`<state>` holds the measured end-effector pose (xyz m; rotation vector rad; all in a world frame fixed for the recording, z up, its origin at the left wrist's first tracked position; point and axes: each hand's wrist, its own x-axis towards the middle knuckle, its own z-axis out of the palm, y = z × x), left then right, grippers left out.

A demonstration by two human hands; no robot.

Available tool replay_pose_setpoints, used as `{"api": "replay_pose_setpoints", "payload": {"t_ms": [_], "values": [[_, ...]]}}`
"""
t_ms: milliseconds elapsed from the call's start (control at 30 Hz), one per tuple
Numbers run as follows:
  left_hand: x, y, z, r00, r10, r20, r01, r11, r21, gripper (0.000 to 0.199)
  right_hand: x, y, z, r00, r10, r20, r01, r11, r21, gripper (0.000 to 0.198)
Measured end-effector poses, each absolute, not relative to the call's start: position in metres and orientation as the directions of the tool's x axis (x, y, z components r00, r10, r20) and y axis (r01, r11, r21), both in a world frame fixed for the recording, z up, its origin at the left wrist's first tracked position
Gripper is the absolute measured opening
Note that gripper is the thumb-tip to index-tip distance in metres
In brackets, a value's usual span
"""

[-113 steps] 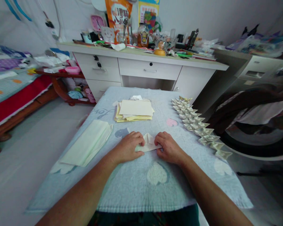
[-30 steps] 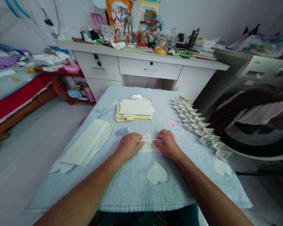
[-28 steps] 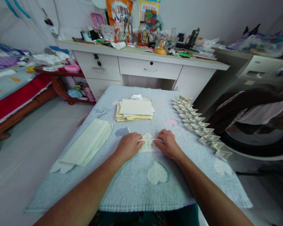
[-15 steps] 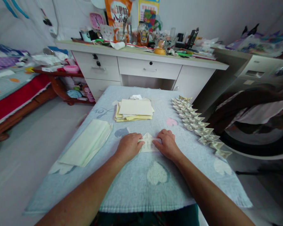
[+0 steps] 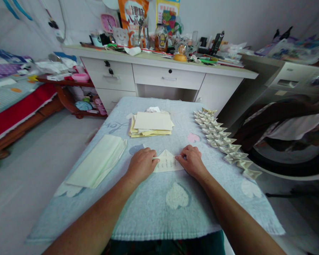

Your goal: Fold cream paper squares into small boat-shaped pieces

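Observation:
A partly folded sheet of paper [image 5: 167,163], with a triangular peak at its far side and handwriting on its near strip, lies on the cloth in front of me. My left hand [image 5: 143,162] pinches its left end between thumb and curled fingers. At the right end my right hand [image 5: 191,160] grips the paper the same way, the thumb pointing inward. Beyond my hands rests a stack of cream and yellow paper sheets [image 5: 153,122]. To the left is a larger pale green folded paper [image 5: 98,163]. Folded paper boats [image 5: 218,136] stand in a slanting row on the right.
A blue patterned cloth [image 5: 154,209] covers the table. Behind it stands a white desk [image 5: 170,76] crowded with jars, bags and small items. A washing machine [image 5: 289,81] holding clothes is at the right, and a bed [image 5: 18,106] at the left.
Both hands have slid outward along the folded paper toward its two ends, so more of the written strip shows between them. The stack and the boats have not moved.

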<state>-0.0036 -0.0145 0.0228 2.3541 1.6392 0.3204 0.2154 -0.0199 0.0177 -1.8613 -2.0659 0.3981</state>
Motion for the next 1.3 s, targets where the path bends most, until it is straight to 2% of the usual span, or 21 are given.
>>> {"api": "replay_pose_setpoints", "payload": {"t_ms": [133, 267, 400, 467, 567, 633, 700, 800, 967, 1100, 1300], "values": [[-0.010, -0.012, 0.026, 0.325, 0.945, 0.043, 0.887, -0.321, 0.332, 0.015, 0.218, -0.018, 0.017, -0.085, 0.995, 0.054, 0.895, 0.100, -0.434, 0.023], [-0.013, -0.010, 0.027, 0.333, 0.939, 0.082, 0.866, -0.339, 0.368, 0.006, 0.217, -0.019, 0.016, -0.074, 0.995, 0.061, 0.907, 0.093, -0.410, 0.023], [-0.012, -0.008, 0.026, 0.443, 0.885, 0.142, 0.777, -0.458, 0.432, 0.022, 0.216, -0.020, 0.016, -0.061, 0.993, 0.101, 0.909, 0.097, -0.406, 0.012], [-0.011, -0.007, 0.023, 0.540, 0.835, 0.110, 0.717, -0.524, 0.459, 0.025, 0.214, -0.021, 0.017, -0.091, 0.985, 0.148, 0.909, 0.143, -0.391, 0.009], [-0.009, -0.006, 0.020, 0.606, 0.792, 0.075, 0.674, -0.561, 0.480, 0.031, 0.209, -0.025, 0.019, -0.244, 0.952, 0.182, 0.890, 0.295, -0.348, 0.014], [-0.007, -0.006, 0.018, 0.599, 0.797, 0.079, 0.675, -0.556, 0.485, 0.030, 0.203, -0.027, 0.020, -0.337, 0.927, 0.162, 0.865, 0.373, -0.335, 0.020], [-0.005, -0.006, 0.018, 0.587, 0.805, 0.081, 0.685, -0.548, 0.481, 0.026, 0.198, -0.029, 0.021, -0.368, 0.918, 0.146, 0.860, 0.396, -0.322, 0.018], [-0.001, -0.008, 0.019, 0.554, 0.829, 0.080, 0.725, -0.528, 0.443, 0.020, 0.190, -0.030, 0.022, -0.338, 0.932, 0.132, 0.888, 0.362, -0.283, 0.009], [0.001, -0.012, 0.019, 0.446, 0.892, 0.071, 0.822, -0.440, 0.361, 0.015, 0.179, -0.029, 0.023, -0.266, 0.957, 0.116, 0.935, 0.286, -0.211, 0.035], [-0.003, -0.013, 0.018, 0.409, 0.910, 0.070, 0.829, -0.402, 0.390, 0.011, 0.176, -0.030, 0.021, -0.245, 0.962, 0.117, 0.948, 0.263, -0.180, 0.039], [-0.015, -0.009, 0.021, 0.356, 0.934, -0.009, 0.848, -0.319, 0.423, 0.011, 0.183, -0.028, 0.018, -0.212, 0.972, 0.100, 0.952, 0.229, -0.205, 0.033]]}}
